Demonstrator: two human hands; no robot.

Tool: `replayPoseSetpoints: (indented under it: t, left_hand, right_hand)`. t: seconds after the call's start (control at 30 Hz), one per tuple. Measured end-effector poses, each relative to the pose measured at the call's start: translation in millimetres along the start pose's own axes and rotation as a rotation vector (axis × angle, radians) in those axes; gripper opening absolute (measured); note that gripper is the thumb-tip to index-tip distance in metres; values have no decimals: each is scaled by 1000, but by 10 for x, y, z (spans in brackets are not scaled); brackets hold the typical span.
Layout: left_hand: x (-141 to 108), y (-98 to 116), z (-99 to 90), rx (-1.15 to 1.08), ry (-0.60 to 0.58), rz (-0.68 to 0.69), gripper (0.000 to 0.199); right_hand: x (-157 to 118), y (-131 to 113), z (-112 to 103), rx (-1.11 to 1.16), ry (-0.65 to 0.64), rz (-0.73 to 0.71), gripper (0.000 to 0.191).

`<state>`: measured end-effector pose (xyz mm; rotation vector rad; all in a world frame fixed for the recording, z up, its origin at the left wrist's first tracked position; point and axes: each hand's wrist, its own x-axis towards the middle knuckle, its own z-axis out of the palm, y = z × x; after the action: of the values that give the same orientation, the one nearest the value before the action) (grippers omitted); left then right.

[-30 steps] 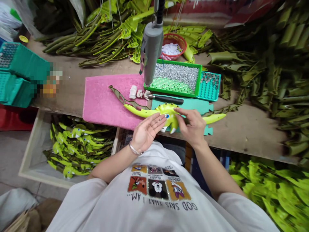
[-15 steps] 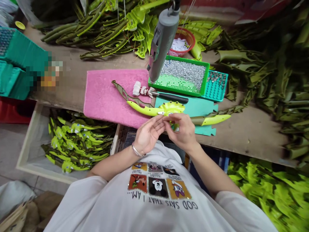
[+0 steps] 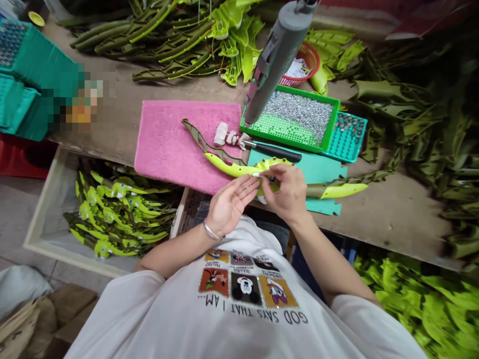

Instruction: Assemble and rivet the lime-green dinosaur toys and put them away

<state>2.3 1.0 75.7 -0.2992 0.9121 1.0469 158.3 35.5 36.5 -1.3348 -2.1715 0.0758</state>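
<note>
My left hand (image 3: 231, 203) is held palm up with its fingers stretched flat, and tiny shiny screws seem to rest on them. Thumb and fingers of my right hand (image 3: 286, 193) are pinched together beside the left fingertips; whatever is between them is too small to make out. Just beyond both hands lies a long curved lime-and-olive plastic toy (image 3: 229, 167), shaped like a bow with a crested head, partly hidden by my right hand. It rests across a pink towel (image 3: 164, 144) and a teal foam mat (image 3: 322, 172).
A grey electric screwdriver (image 3: 279, 60) hangs over a green tray (image 3: 290, 141) of screws. A black-handled tool (image 3: 279, 151) lies behind the toy. Other features are a teal tray (image 3: 348, 149), a red basket (image 3: 312, 62), heaped plastic parts (image 3: 179, 42) and a crate (image 3: 43, 219) of similar toys.
The view has shifted slightly, so the bench things appear farther right. My left hand's fingers have flattened out and drawn a little apart from the right hand, which stays pinched.
</note>
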Motion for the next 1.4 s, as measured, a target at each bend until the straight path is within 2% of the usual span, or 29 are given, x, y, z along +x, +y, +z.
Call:
replayPoseSetpoints:
  t: [0.17,0.3,0.43,0.53,0.63,0.77,0.93,1.1,1.4]
  left_hand:
    - [-21,14,10,3,-1,-16,30]
    - [-45,26,13,23,-16,-35,33]
    - [-69,6,-5,53,-66,-78,36]
    - [-69,-49,-32,73,-85,-84,29]
    - [-48,-107,-81,105,-78,-48,23]
    - [-8,-124,-178,128,-44,22,23]
    - [5,-76,-241,150,-17,80,21]
    - [-32,-34,-209,120,-18,74,19]
    - [-69,-47,-167,90,-47,67,24]
  right_hand:
    - [25,-58,-90,29,10,-58,32]
    - [19,-156,-229,107,-11,-155,28]
    - [-26,-178,-289,69,-66,-219,23]
    - [-80,-145,-304,89,-88,-207,19]
    - [-156,-112,-341,147,-111,-121,17]
    - [-296,-73,-384,109,-109,-43,26]
    - [-409,-39,-347,51,-87,-92,32]
    - [-390,-45,-345,-6,-73,-161,26]
    - [-377,-56,-338,-72,-35,-214,31]
